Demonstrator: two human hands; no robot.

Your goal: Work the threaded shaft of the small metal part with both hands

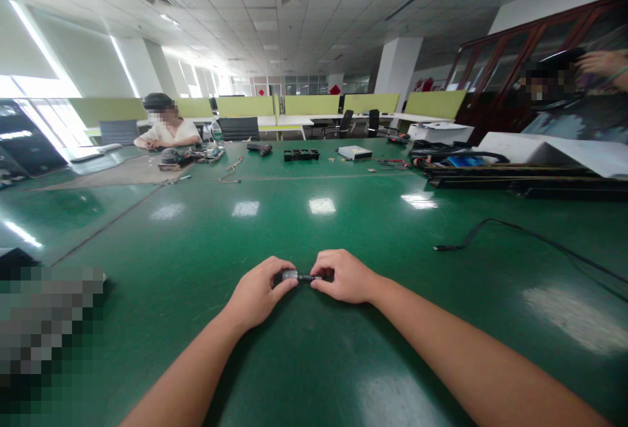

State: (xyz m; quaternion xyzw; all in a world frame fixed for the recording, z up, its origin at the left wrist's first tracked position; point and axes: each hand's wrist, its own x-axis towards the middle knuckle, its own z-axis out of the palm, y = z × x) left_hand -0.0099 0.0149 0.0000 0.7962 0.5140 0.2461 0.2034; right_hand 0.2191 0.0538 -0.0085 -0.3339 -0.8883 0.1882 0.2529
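Between my hands, level just above or on the green table (275,231), is a small slim rod-like tool (304,277), perhaps a small screwdriver. It has a clear greyish thick end and a thin dark shaft. My left hand (262,290) pinches the clear end between thumb and fingers. The dark end is pinched by my right hand (346,276), whose fingertips hide part of it. The two hands face each other, a short gap apart, with the shaft showing in that gap.
A black cable (515,224) lies to the right. Farther off are a power drill (260,148), a black fan-like part (301,154), a silver drive box (354,152) and dark metal rails (471,175). One person sits at far left; another is at far right.
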